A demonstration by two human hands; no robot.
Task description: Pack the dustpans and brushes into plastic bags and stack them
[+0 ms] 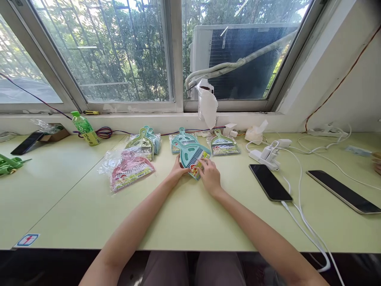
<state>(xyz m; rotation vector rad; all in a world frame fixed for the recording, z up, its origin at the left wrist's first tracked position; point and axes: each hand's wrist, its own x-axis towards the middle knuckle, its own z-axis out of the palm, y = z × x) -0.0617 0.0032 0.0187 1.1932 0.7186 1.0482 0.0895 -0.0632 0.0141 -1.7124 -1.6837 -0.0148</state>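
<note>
a: how far had the work come?

b: both hands were on one teal mini dustpan set (pixel 192 155) near the middle of the tabletop (pixel 190 214), toward its far edge. it looked out of its bag, with the label card showing under the fingers. a pink set (pixel 128 170) lay still bagged toward the left, and three more bagged sets sat along the far edge: a green one (pixel 143 143), a teal one (pixel 182 140), another green one (pixel 224 145). so i judged one set in hand and four untouched.

a: and the fingers?

b: the left hand (pixel 178 171) curled around the set's near left edge, steadying it. the right hand (pixel 210 174) pinched narrowly at the label card.

a: anything unclear?

b: the label print was too small to read. whether the brush was clipped into the pan, i couldn't tell. another person's hand (pixel 377 163) was cut off at the right edge.
</note>
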